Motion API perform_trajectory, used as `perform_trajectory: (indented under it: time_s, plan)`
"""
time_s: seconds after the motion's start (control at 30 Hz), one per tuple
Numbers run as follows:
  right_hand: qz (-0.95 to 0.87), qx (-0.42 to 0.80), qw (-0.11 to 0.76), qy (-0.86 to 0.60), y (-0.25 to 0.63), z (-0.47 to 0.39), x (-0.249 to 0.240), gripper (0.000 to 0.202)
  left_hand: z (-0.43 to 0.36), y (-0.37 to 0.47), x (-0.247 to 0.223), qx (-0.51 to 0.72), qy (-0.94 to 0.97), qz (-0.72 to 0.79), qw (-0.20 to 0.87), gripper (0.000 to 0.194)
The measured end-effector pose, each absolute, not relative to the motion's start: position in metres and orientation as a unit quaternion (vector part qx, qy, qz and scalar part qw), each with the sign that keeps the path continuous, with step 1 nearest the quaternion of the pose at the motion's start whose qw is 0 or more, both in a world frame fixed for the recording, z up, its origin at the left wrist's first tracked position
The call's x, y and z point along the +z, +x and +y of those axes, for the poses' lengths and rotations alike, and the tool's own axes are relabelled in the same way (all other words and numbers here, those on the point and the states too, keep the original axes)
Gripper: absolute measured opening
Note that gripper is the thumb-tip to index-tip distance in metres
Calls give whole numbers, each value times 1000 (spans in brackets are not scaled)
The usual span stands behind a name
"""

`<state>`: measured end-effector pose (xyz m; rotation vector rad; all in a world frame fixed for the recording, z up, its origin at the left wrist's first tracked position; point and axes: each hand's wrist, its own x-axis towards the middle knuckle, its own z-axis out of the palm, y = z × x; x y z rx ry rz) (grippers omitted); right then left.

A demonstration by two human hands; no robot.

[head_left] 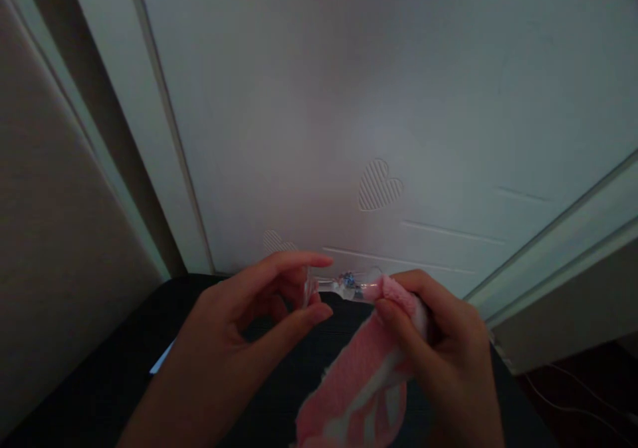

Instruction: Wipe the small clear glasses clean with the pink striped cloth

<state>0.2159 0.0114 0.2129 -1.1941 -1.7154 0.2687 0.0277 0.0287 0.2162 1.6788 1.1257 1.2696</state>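
Note:
A small clear stemmed glass (359, 292) lies sideways between my two hands, with a small blue detail near the top of its stem. My left hand (259, 315) curls around its flat foot, thumb below and forefinger above, seemingly gripping the foot's edges. My right hand (443, 332) pinches a pink and white fluffy cloth (343, 395) at the glass's bowl end. Pink cloth covers the mouth of the bowl, and the rest hangs down toward the bottom of the view. My right fingertips behind the cloth are partly hidden.
Ahead stands a white panel (299, 135) with carved hearts and lines. Below my hands is a dark surface (164, 315), with a pale flat object (162, 358) partly behind my left wrist. Thin white cables (573, 407) lie at the lower right.

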Motion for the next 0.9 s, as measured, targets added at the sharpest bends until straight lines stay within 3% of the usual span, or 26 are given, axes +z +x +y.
perform_trajectory:
  time_s: [0.63,0.9]
  plan:
    - [-745,143,525,-386,216,-3,222,17,22,31,220,503,634,380,447,23]
    - [-745,172,540,-351,200,-5,225,17,15,46,224,592,504,367,511,18]
